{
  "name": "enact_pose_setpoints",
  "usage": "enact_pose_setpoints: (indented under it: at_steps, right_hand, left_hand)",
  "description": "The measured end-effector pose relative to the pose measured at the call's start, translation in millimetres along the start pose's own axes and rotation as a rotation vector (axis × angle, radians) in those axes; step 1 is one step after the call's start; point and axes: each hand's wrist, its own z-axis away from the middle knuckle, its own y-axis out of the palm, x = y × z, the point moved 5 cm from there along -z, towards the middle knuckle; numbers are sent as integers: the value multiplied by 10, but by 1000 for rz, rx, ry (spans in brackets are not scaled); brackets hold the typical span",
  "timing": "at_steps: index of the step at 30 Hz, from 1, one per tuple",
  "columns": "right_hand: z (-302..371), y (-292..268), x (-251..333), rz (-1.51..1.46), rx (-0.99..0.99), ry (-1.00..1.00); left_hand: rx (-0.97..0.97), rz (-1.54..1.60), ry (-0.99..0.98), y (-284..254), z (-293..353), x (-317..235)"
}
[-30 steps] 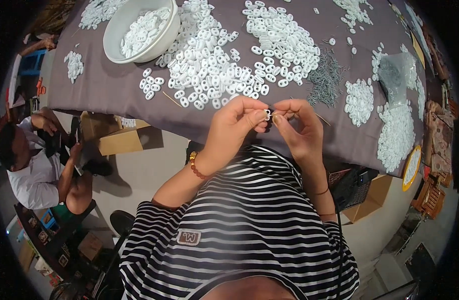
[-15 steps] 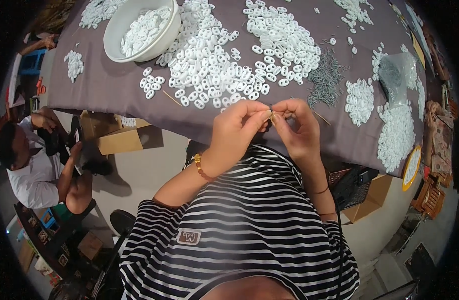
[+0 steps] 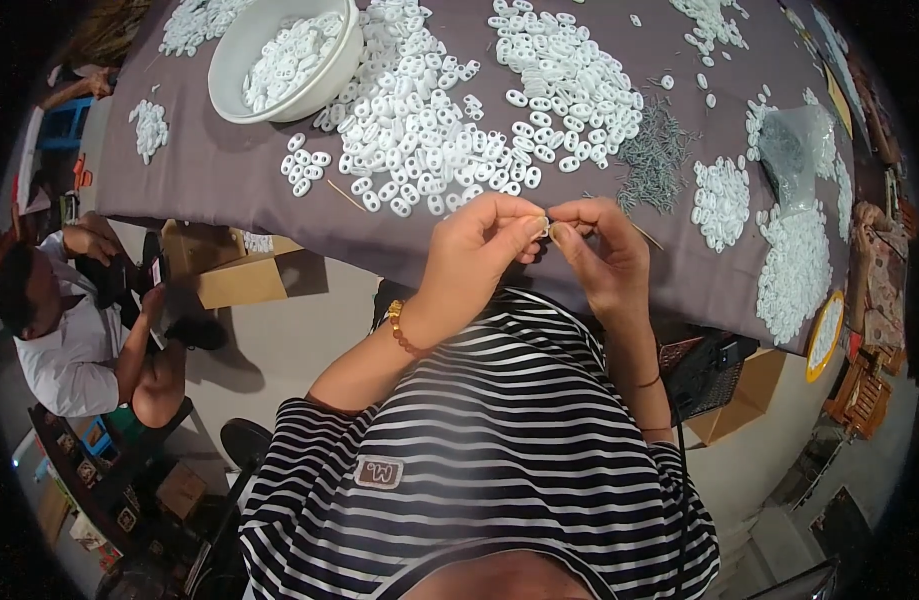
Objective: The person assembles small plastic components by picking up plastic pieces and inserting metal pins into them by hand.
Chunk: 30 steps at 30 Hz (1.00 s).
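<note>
Over the table's near edge, my left hand (image 3: 471, 255) and my right hand (image 3: 611, 262) meet fingertip to fingertip. A small white piece (image 3: 543, 228) shows in the pinch of my left thumb and fingers. My right thumb and forefinger are pressed together against its right side; whatever they grip is hidden. Just beyond my hands spreads a heap of white oval pieces with two holes (image 3: 409, 130), with a second heap of white oval pieces (image 3: 574, 85) to its right. A pile of small grey screw-like pins (image 3: 657, 155) lies past my right hand.
A white bowl (image 3: 224, 85) of white pieces stands at the far left. Thin sticks (image 3: 346, 196) lie on the dark tablecloth (image 3: 229, 170). Further right are more white heaps (image 3: 794, 270) and a clear plastic bag (image 3: 787, 150). A seated person (image 3: 74, 330) is at left beside a cardboard box (image 3: 241, 280).
My joined fingertips have shifted very slightly right, and my right hand has turned a little. More of the small white piece shows between them now.
</note>
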Motion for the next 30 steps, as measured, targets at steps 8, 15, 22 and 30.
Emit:
enact_pose_setpoints:
  at_steps: [8, 15, 22, 30]
  right_hand:
    - [-13, 10, 15, 50, -6, -8]
    - [-17, 43, 35, 127, -33, -48]
    - [13, 45, -25, -312, -10, 325]
    - [27, 59, -21, -326, -34, 288]
  left_hand:
    - [-20, -23, -5, -2, 1, 5]
    - [-85, -197, 46, -7, 17, 3]
    - [-16, 97, -4, 9, 2, 85]
    - [1, 126, -34, 2, -10, 60]
